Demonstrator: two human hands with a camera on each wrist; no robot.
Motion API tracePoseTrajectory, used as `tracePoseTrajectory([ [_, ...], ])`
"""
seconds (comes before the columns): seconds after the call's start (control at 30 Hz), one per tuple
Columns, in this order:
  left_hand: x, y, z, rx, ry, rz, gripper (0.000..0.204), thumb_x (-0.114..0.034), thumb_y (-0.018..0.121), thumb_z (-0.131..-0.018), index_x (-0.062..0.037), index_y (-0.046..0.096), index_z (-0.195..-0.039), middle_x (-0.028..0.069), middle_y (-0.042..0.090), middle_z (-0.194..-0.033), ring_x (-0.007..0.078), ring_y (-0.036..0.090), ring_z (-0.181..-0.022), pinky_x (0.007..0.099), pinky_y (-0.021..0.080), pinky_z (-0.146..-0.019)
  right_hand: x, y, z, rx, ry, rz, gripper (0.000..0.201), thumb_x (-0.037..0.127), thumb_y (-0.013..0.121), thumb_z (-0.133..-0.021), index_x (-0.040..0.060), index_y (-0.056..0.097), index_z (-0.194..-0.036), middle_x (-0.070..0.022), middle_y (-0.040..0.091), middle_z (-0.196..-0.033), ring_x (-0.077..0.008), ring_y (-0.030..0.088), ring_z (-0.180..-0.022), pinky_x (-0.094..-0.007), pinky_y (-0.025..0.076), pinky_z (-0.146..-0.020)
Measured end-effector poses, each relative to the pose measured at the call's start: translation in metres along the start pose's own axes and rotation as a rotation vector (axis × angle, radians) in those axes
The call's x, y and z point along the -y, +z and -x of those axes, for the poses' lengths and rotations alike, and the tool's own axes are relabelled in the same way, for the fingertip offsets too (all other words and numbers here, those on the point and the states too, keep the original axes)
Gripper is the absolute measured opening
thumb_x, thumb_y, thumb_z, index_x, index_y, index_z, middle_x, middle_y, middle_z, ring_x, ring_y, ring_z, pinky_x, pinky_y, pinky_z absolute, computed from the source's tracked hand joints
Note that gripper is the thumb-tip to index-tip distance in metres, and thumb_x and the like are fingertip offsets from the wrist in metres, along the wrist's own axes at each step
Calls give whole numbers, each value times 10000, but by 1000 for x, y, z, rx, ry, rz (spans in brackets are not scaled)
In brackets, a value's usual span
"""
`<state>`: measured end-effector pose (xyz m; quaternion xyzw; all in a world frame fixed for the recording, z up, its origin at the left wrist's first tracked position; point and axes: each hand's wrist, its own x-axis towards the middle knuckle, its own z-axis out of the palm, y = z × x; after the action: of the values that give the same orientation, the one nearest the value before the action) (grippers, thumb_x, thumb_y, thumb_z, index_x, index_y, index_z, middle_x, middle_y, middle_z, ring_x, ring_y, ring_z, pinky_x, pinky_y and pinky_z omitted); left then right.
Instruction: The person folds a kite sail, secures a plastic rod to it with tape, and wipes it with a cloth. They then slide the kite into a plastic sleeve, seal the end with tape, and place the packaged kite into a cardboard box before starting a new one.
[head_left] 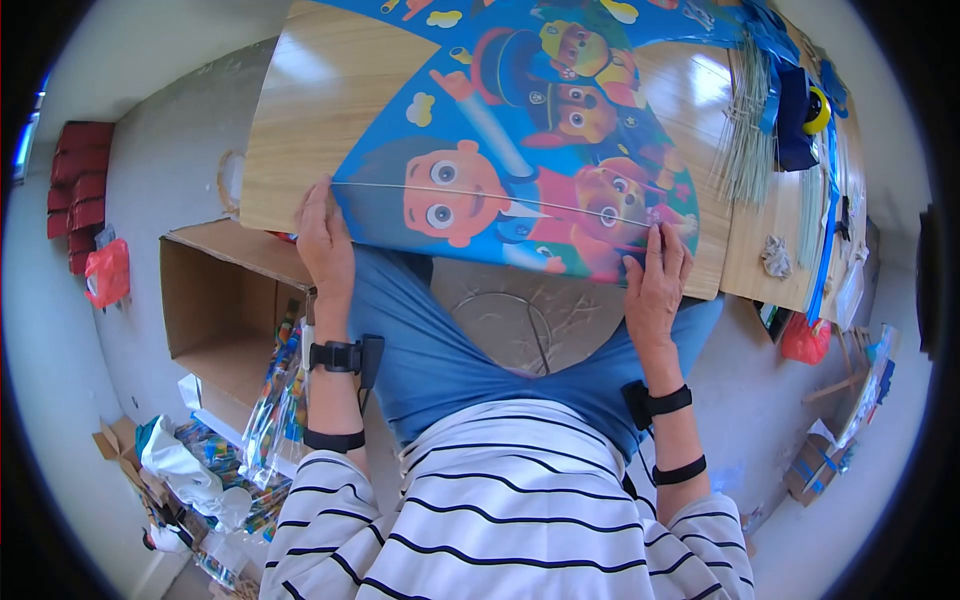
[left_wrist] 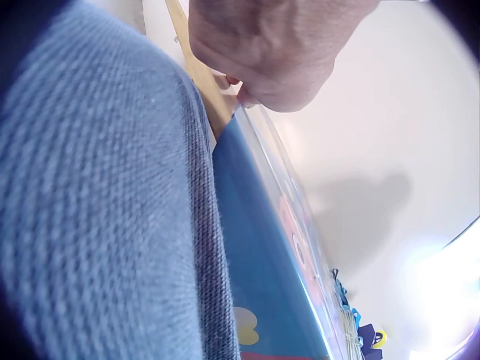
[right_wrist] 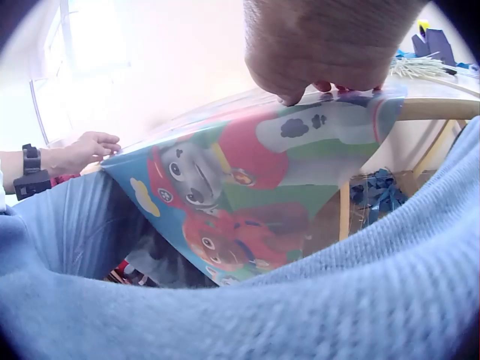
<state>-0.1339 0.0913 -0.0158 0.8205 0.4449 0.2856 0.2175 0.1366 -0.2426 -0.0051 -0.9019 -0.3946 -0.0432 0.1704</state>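
Kite sail (head_left: 520,150), printed with cartoon pups, spread over wooden table (head_left: 300,130), near edge overhanging onto lap. Thin cross rod (head_left: 480,195) spanning sail from side to side. Left hand (head_left: 325,245) pinching sail's left corner at rod end; right hand (head_left: 655,275) pinching right corner, fingers curled over edge. Judged step: seating rod ends in corners. Advised: keep both pinches firm, tension even, film flat, rod bowed gently, never kinked. Spare rods (head_left: 745,130) bundled at far right.
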Motion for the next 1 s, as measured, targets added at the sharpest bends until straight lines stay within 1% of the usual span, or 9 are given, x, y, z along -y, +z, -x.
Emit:
tracePoseTrajectory([
  [0.13,7,2,0,-20,28,6,471,51,526,-951,-59,617,-1401,128,638,-1390,289,565,-1327,373,424,-1133,-3,1,0,-8,-18,30,573,102,725,-888,-50,547,-1411,-193,496,-1473,-420,449,-1325,-489,401,-1112],
  [0.37,4,1,-1,-43,-120,164,456,60,499,-968,-13,604,-1407,120,643,-1397,246,570,-1338,352,411,-1149,-5,6,2,-7,-13,24,567,111,710,-912,-32,541,-1434,-185,494,-1490,-416,448,-1336,-492,402,-1116],
  [0.57,5,3,0,-49,-132,233,465,79,491,-966,1,595,-1413,112,642,-1400,230,569,-1339,347,409,-1154,-5,5,2,7,-7,18,563,110,707,-921,-29,538,-1440,-186,486,-1499,-418,440,-1349,-497,392,-1126],
  [0.67,5,2,0,-44,-98,207,455,49,503,-966,-3,599,-1408,117,638,-1406,245,569,-1340,357,419,-1144,-4,5,2,8,-24,23,570,118,715,-908,-32,544,-1431,-199,491,-1491,-424,451,-1345,-505,385,-1132],
  [0.73,6,-6,-1,2,-84,42,444,14,524,-967,-5,601,-1404,123,637,-1409,260,571,-1337,369,426,-1136,-5,4,1,18,-25,41,573,125,722,-897,-34,551,-1420,-212,495,-1484,-426,460,-1343,-510,380,-1136],
  [0.83,18,0,2,15,-76,-24,435,-47,562,-964,-15,611,-1395,130,639,-1409,274,575,-1331,389,426,-1127,-1,3,-1,-23,-45,48,544,116,726,-881,-40,572,-1379,-232,515,-1444,-433,476,-1331,-521,392,-1125],
  [0.9,17,0,2,2,-117,137,445,-56,587,-958,-10,609,-1400,134,643,-1400,264,580,-1323,388,416,-1132,-1,-3,-2,-55,-27,-22,495,102,722,-880,-39,594,-1336,-237,549,-1373,-434,508,-1282,-515,424,-1088],
  [0.97,8,-4,-1,1,-199,160,459,-61,587,-969,-1,584,-1425,139,640,-1403,256,579,-1317,376,411,-1129,-22,-20,-6,-125,5,-95,444,88,717,-875,-31,618,-1291,-235,590,-1286,-426,550,-1204,-499,465,-1028],
  [1.0,10,-10,-3,-7,-139,154,465,-61,582,-980,5,564,-1440,142,648,-1376,256,587,-1299,373,418,-1118,-33,-29,-9,-164,31,-95,423,82,715,-872,-27,627,-1271,-232,604,-1252,-419,566,-1170,-490,480,-1000],
])
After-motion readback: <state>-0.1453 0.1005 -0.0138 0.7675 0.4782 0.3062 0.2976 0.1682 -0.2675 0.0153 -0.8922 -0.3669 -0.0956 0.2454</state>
